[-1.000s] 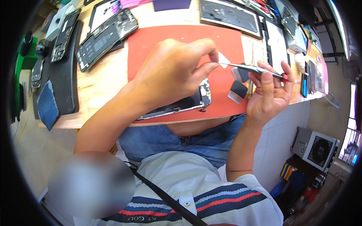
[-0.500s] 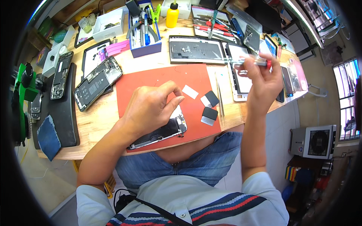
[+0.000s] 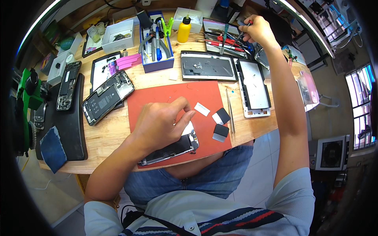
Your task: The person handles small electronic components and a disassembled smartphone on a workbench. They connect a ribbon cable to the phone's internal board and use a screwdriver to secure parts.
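My left hand (image 3: 161,126) hovers over a phone screen assembly (image 3: 185,146) on the red mat (image 3: 149,96). Its thumb and index finger are pinched together; whatever sits between them is too small to make out. At the far right, my right hand (image 3: 258,31) is over the tool tray, closed around a slim screwdriver (image 3: 249,23) with a red end, mostly hidden by the fingers. A white strip (image 3: 202,109) and two black-and-silver pads (image 3: 221,115) lie on the mat right of my left hand. Tweezers (image 3: 231,118) rest by the mat's right edge.
An opened phone (image 3: 107,98) lies left of the mat, another (image 3: 69,85) on a black pad (image 3: 78,129). Behind stand a blue tool box (image 3: 158,66), a yellow bottle (image 3: 184,31) and a tray of tools (image 3: 232,46). Framed panels (image 3: 208,65) lie behind the mat.
My right hand has moved away and up with the screwdriver, from above the white-framed panel to the tool tray. The left hand keeps its pinch over the phone screen assembly; the view has shifted slightly.
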A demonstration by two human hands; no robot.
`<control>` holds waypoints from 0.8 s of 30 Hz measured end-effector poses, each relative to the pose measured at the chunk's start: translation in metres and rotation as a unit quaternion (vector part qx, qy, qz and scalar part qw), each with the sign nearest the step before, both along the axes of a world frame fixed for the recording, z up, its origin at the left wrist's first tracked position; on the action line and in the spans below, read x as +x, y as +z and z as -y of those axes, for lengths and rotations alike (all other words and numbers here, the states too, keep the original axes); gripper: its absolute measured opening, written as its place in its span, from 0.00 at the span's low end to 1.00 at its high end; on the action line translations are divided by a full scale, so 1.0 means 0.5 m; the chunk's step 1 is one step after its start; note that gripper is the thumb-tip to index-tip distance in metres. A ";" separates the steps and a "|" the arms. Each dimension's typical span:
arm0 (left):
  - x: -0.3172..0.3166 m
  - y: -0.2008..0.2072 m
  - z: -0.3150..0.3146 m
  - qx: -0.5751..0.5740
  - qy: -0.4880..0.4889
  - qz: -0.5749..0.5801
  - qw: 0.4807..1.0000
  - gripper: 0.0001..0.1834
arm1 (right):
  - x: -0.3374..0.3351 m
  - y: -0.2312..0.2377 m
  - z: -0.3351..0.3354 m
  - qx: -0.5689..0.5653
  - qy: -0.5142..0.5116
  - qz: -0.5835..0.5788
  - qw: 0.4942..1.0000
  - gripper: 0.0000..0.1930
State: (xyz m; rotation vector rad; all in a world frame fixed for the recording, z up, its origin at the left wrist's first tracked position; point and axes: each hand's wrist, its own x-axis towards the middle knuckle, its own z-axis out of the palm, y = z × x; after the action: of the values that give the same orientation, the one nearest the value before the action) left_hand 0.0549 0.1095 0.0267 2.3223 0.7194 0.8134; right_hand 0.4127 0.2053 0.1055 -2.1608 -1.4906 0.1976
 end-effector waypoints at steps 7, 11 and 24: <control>-0.003 -0.015 -0.002 0.004 -0.009 0.004 1.000 0.06 | 0.028 -0.036 -0.002 -0.090 0.007 -0.253 0.963 0.12; -0.003 -0.025 -0.004 0.013 -0.009 0.013 1.000 0.07 | 0.017 -0.023 0.002 -0.162 -0.002 -0.056 0.985 0.13; -0.003 -0.010 -0.006 -0.027 -0.023 -0.052 0.998 0.08 | -0.051 -0.059 -0.044 -0.162 0.037 0.096 0.981 0.29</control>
State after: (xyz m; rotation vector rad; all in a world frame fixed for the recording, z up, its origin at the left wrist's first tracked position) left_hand 0.0532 0.1126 0.0219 2.3366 0.7200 0.6483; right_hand 0.3874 0.2272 0.0761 -2.4385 -1.7504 0.2806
